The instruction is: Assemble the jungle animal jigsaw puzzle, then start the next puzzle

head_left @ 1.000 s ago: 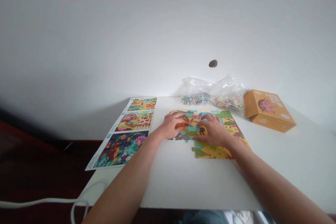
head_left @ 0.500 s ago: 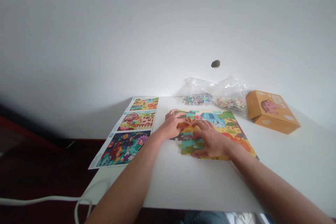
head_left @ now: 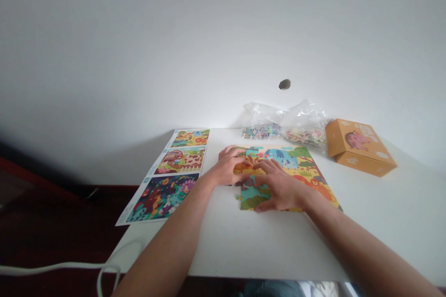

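The left hand (head_left: 228, 165) lay palm down with curled fingers, just beside the right hand (head_left: 280, 188), spread flat at centre frame, while the bare left forearm (head_left: 167, 227) and right forearm (head_left: 362, 246) rose from the bottom corners.

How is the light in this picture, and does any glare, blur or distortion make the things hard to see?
In the head view, soft light falls evenly on the white wall, the plastic bags show small glare, the wide lens makes the white table slant, and the jigsaw puzzle looks slightly soft in fine detail.
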Available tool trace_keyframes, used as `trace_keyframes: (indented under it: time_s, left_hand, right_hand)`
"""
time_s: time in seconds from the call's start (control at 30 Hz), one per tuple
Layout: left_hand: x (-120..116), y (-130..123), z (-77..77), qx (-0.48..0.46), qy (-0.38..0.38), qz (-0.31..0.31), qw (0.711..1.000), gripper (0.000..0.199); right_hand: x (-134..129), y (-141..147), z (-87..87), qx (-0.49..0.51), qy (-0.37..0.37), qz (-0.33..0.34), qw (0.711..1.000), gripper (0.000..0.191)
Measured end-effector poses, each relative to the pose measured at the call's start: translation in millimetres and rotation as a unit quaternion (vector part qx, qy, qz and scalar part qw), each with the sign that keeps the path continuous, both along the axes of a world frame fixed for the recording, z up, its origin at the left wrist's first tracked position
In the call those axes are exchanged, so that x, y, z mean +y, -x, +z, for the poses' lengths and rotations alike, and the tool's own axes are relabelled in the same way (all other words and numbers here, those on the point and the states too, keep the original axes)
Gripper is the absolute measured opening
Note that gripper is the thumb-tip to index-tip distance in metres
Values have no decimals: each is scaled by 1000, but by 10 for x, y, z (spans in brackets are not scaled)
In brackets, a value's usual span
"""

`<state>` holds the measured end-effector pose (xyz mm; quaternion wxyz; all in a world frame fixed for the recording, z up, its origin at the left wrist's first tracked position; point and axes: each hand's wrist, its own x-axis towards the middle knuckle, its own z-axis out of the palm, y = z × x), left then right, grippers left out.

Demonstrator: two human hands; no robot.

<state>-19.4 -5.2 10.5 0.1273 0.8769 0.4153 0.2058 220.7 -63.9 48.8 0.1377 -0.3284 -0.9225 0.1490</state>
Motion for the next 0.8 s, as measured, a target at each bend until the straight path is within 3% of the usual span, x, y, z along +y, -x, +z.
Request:
trace_keyframes:
  time_s: [0.27,0.47,0.6,0.8]
  left_hand:
    - [-31,4,52,36,46,-19,998,75]
    - [-47,-14,80,56,72,1,996,76]
    - [-37,-7,63,69,72,6,995,75]
    - [-17,6,18,55,50,-4,997,71]
  right_hand:
    - [12,-35,1,5,-33,-3,999,48]
    - [13,-73,123,56,-5,-13,998,43]
    - [28,-68,60,8,52,29,998,26]
    - [9,-19,21,43,73,31,996,29]
